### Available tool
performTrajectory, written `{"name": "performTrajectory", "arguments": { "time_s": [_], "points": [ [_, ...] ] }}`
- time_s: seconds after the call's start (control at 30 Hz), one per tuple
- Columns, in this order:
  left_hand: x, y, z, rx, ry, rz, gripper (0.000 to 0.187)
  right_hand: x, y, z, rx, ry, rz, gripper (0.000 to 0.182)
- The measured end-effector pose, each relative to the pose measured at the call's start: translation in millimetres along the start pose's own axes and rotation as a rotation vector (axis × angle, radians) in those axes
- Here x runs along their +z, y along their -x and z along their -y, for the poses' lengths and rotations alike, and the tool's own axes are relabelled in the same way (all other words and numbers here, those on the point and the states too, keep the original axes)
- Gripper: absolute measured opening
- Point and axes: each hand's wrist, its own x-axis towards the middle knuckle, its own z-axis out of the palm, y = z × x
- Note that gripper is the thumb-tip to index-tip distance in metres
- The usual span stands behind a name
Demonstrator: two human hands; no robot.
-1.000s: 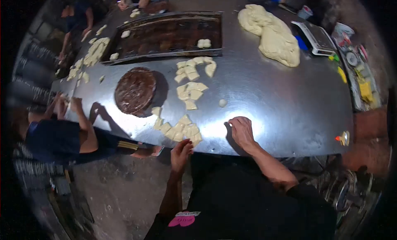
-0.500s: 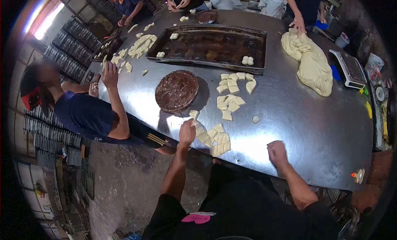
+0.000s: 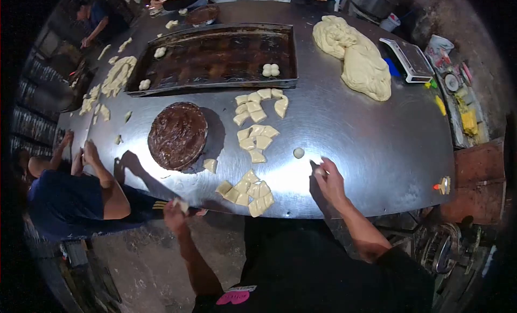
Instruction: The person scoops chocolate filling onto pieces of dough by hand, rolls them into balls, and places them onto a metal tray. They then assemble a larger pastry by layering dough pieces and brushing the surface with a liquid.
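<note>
My left hand (image 3: 175,220), slightly blurred, is closed on a piece of dough (image 3: 182,206) just off the table's front edge. Over the steel table, my right hand (image 3: 331,185) has its fingers curled round a small pale dough ball (image 3: 320,172), mostly covered by them. Another dough ball (image 3: 299,153) lies on the metal a little to the left of that hand. Between my hands sits a cluster of cut dough pieces (image 3: 253,193), with a second group (image 3: 257,136) farther back. A single piece (image 3: 210,165) rests beside a round pan of dark brown paste (image 3: 177,135).
A large dark baking tray (image 3: 215,57) holds a few dough ball clusters. At the right are a big dough mass (image 3: 366,70), a scale (image 3: 409,60) and a small orange-tipped object (image 3: 442,186). A co-worker (image 3: 81,197) stands close on the left; other people are across the table.
My left hand has left the cut pieces, moving left and nearer me with a dough piece. My right hand has shifted inward toward the loose ball. The view has swung right.
</note>
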Motion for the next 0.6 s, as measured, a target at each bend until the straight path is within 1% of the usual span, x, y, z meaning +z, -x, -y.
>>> {"name": "performTrajectory", "arguments": {
  "time_s": [0.03, 0.07, 0.1, 0.13, 0.17, 0.2, 0.27, 0.3, 0.33, 0.4, 0.43, 0.47, 0.53, 0.57, 0.6],
  "points": [
    [-1.9, 0.3, -16.5, -0.008, 0.009, 0.011, 0.021, 11.7, -15.2, 3.8, -0.055, 0.032, -0.020, 0.045],
    [-6.1, 2.3, -35.1, -0.176, 0.162, 0.029, 0.023, 22.7, -29.0, 1.6, -0.109, 0.062, -0.037, 0.051],
    [-8.5, 4.6, -42.6, -0.345, 0.307, 0.044, 0.024, 28.6, -38.2, -1.5, -0.103, 0.071, -0.037, 0.051],
    [-5.8, 4.8, -41.1, -0.352, 0.304, 0.048, 0.024, 34.3, -44.6, -2.3, -0.179, 0.152, 0.004, 0.052],
    [0.4, 3.9, -40.1, -0.342, 0.299, 0.166, 0.025, 38.0, -48.5, -2.7, -0.257, 0.228, 0.045, 0.052],
    [6.7, 4.9, -39.8, -0.331, 0.294, 0.276, 0.025, 37.7, -50.5, -3.1, -0.257, 0.227, 0.052, 0.052],
    [52.9, 23.9, -72.2, -0.310, 0.191, 0.334, 0.027, 34.1, -47.4, 8.4, -0.391, 0.358, 0.074, 0.055],
    [74.6, 35.0, -86.3, -0.313, 0.239, 0.462, 0.026, 32.5, -43.6, 19.3, -0.455, 0.371, 0.049, 0.051],
    [97.0, 46.8, -98.3, -0.309, 0.290, 0.591, 0.025, 32.3, -39.8, 32.7, -0.469, 0.357, 0.058, 0.051],
    [143.6, 74.1, -104.3, -0.238, 0.468, 0.786, 0.023, 30.9, -24.9, 58.2, -0.178, -0.003, 0.303, 0.046],
    [165.9, 86.0, -116.6, -0.269, 0.458, 0.851, 0.023, 29.5, -19.1, 66.7, -0.002, -0.213, 0.452, 0.043],
    [185.1, 97.7, -127.7, -0.300, 0.448, 0.920, 0.023, 32.7, -15.1, 67.9, -0.070, -0.356, 0.488, 0.043],
    [212.9, 115.1, -133.6, -0.151, 0.414, 0.970, 0.021, 15.8, -7.7, 80.5, -0.022, -0.287, 0.546, 0.041],
    [219.1, 121.4, -138.6, -0.177, 0.358, 0.979, 0.020, 17.4, -6.6, 68.7, -0.004, -0.344, 0.478, 0.034],
    [219.9, 123.9, -143.3, -0.171, 0.357, 0.980, 0.020, 12.8, -6.6, 61.1, -0.009, -0.347, 0.475, 0.034]
  ]
}}
